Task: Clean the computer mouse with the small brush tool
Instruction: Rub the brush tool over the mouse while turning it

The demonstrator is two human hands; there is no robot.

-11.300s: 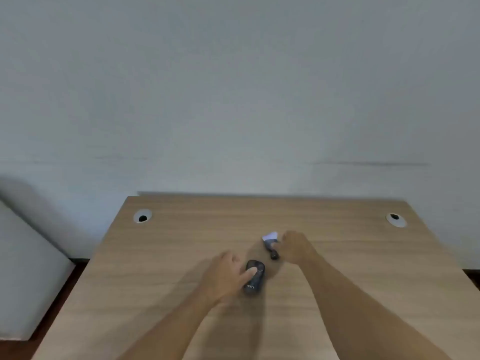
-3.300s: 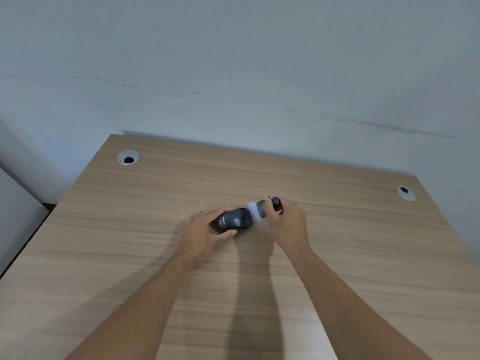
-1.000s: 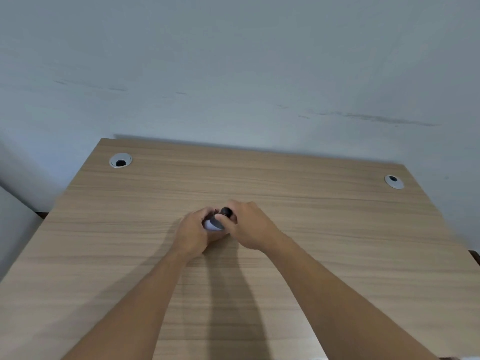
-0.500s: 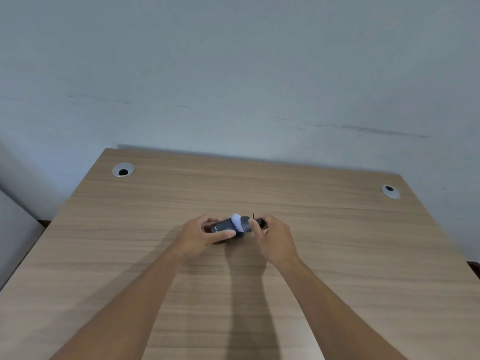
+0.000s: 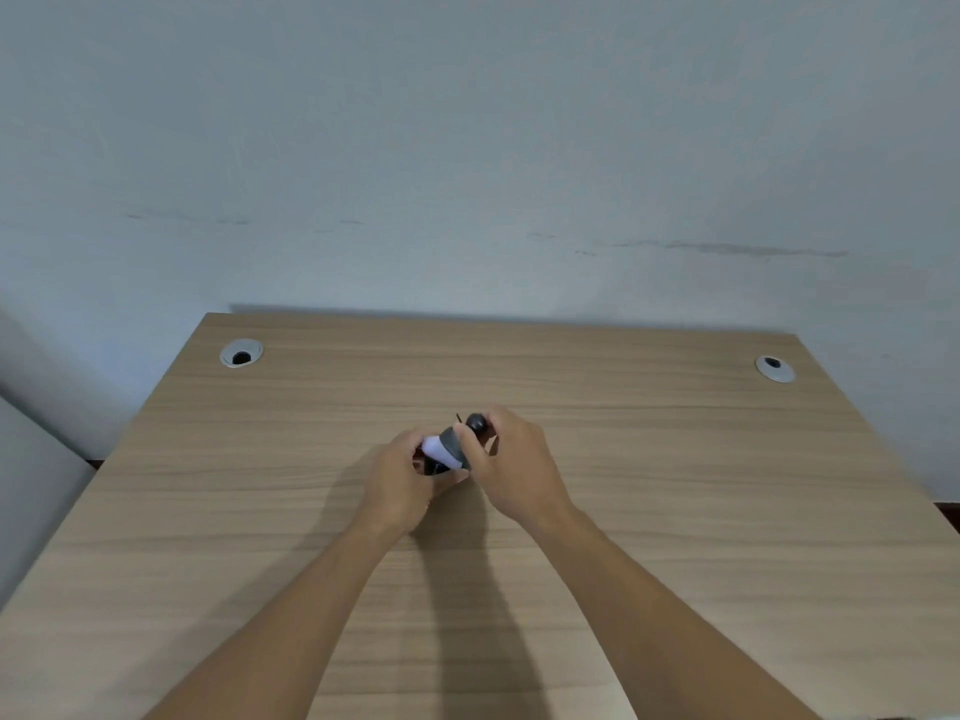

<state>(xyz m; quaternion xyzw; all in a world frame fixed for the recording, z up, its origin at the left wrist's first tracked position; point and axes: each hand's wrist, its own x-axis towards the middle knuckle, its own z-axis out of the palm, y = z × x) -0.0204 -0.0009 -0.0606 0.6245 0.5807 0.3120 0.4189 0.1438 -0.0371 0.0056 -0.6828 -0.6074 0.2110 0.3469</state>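
My left hand (image 5: pixel 402 485) cups the dark computer mouse (image 5: pixel 432 467) near the middle of the wooden desk (image 5: pixel 675 485); only a small dark part of the mouse shows between my fingers. My right hand (image 5: pixel 511 459) grips the small brush tool (image 5: pixel 452 443) by its dark handle. The brush has a grey collar and pale white bristles, and the bristles press onto the mouse from above right. The two hands touch each other around the mouse.
Two round grey cable grommets sit in the desk's far corners, the left grommet (image 5: pixel 241 352) and the right grommet (image 5: pixel 774 367). A pale wall (image 5: pixel 467 148) rises right behind the desk. A light grey panel (image 5: pixel 31 485) stands at the desk's left.
The right hand has swept the brush leftward over the mouse, so the bristles now cover most of it. The left hand keeps its hold on the mouse.
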